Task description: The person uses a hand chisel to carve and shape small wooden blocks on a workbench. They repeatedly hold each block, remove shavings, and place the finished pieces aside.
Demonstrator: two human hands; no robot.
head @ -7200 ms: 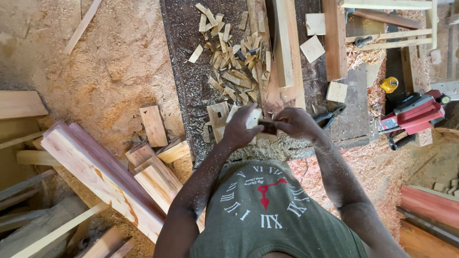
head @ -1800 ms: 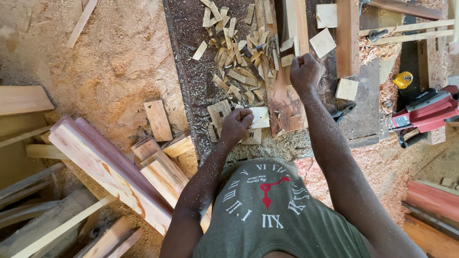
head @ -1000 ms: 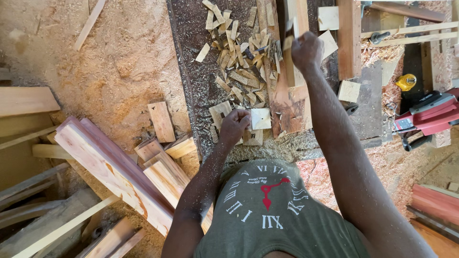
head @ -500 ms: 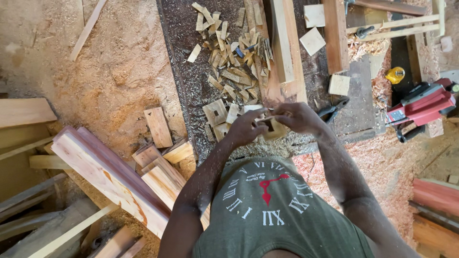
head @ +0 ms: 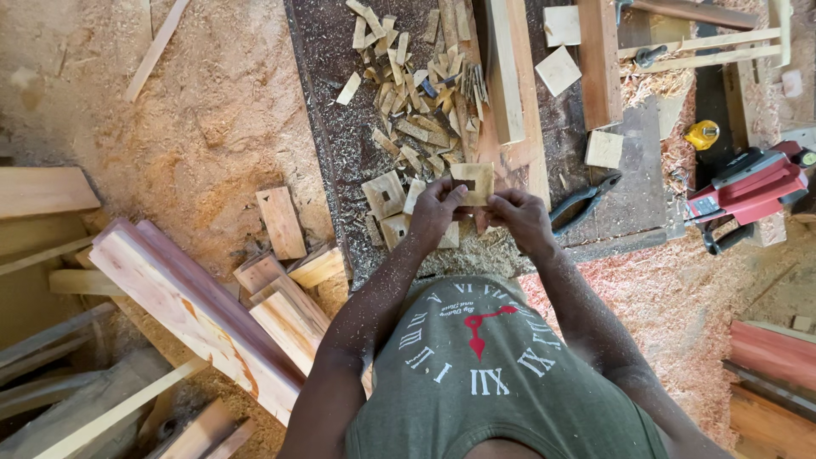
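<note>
Head view. Left hand (head: 438,206) and right hand (head: 520,212): both closed on one small square wooden block (head: 473,182) with a dark slot in its face, held between them above the near edge of the dark worktop (head: 340,153). Similar slotted blocks (head: 385,194): lying on the worktop just beside the left hand. Pile of wood offcuts (head: 416,93): farther back. Pliers (head: 582,202): right of the right hand. Red power tool (head: 752,183): far right. Planks (head: 200,314): on sawdust-covered floor, left.
</note>
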